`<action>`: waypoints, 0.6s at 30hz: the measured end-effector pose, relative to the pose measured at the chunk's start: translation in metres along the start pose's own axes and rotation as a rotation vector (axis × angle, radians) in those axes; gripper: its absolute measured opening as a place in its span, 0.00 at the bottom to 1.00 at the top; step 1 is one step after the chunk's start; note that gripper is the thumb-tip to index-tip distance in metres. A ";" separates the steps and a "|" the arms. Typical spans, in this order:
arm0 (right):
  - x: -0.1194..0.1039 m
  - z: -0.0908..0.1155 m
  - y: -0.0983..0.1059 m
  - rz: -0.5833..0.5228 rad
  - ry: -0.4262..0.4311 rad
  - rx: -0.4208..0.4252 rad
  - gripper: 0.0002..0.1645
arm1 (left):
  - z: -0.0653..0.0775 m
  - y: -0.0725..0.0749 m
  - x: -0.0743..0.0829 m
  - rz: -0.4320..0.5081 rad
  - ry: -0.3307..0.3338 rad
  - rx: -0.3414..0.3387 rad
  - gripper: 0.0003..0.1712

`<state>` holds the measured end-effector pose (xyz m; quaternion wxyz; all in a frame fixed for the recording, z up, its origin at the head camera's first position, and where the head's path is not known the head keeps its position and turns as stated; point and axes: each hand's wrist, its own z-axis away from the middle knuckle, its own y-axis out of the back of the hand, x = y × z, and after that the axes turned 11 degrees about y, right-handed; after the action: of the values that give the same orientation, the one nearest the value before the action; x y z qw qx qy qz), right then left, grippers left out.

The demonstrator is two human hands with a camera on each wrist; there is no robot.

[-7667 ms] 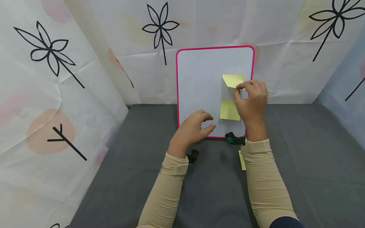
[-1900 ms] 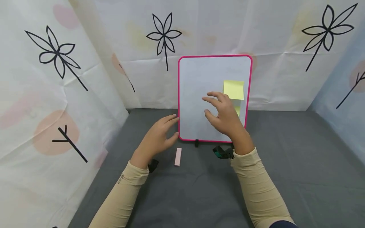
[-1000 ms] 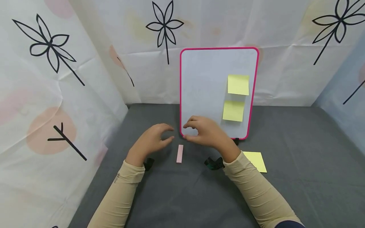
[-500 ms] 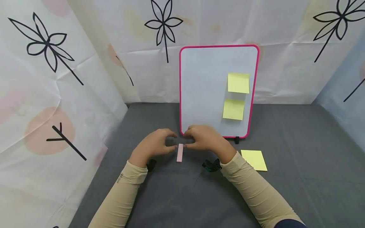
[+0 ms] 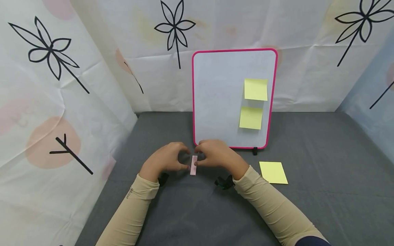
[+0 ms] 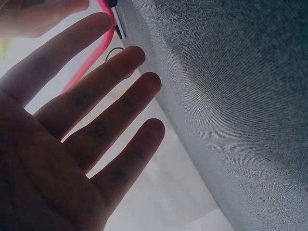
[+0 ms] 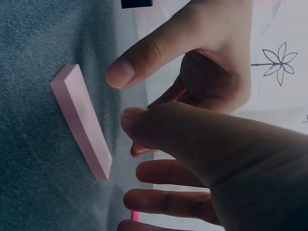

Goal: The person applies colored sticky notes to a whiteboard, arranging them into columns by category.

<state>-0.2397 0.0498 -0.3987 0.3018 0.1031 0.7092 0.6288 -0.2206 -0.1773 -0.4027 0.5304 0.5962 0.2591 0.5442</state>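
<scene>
A narrow pink block [image 5: 193, 166], which looks like a pad of sticky flags, lies on the grey table between both hands. My left hand [image 5: 166, 159] hovers at its left, fingers spread in the left wrist view. On the other side, my right hand [image 5: 220, 155] hangs over the pad's right edge with its thumb and fingers apart. The right wrist view shows the pink pad [image 7: 84, 122] resting on the cloth, apart from both thumbs. Behind stands a pink-framed whiteboard [image 5: 221, 89] bearing an upper yellow sticky note [image 5: 255, 89] and a lower yellow sticky note [image 5: 250, 118].
To the right, a yellow square of sticky paper [image 5: 274, 173] lies on the table [image 5: 323, 164]; whether one sheet or a pad, I cannot tell. A black foot [image 5: 254, 151] props the board. White printed cloth [image 5: 147, 82] encloses the back and left.
Earlier my right hand pinched the upper yellow note at the board; that note now hangs free of the hand. Both hands have since come down and drawn together around the pink pad.
</scene>
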 end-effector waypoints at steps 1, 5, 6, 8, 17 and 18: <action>0.000 0.000 -0.001 -0.002 0.000 -0.004 0.23 | 0.000 0.000 0.000 0.005 0.006 -0.008 0.28; -0.001 -0.001 -0.005 -0.007 0.002 -0.009 0.23 | 0.000 -0.002 0.001 0.012 0.016 -0.024 0.28; -0.001 -0.001 -0.005 -0.003 0.006 -0.009 0.22 | 0.000 -0.002 0.001 0.011 0.017 -0.024 0.29; 0.000 -0.001 -0.007 0.004 0.010 -0.003 0.22 | 0.000 -0.004 0.002 0.010 0.018 -0.022 0.29; -0.002 -0.002 -0.011 0.010 0.008 -0.011 0.21 | 0.001 -0.004 0.003 -0.009 0.028 -0.027 0.29; -0.002 -0.002 -0.011 0.010 0.009 -0.012 0.21 | 0.001 -0.004 0.003 -0.009 0.028 -0.030 0.29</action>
<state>-0.2369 0.0448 -0.4085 0.2959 0.1020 0.7061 0.6352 -0.2176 -0.1736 -0.4050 0.5380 0.5795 0.2607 0.5538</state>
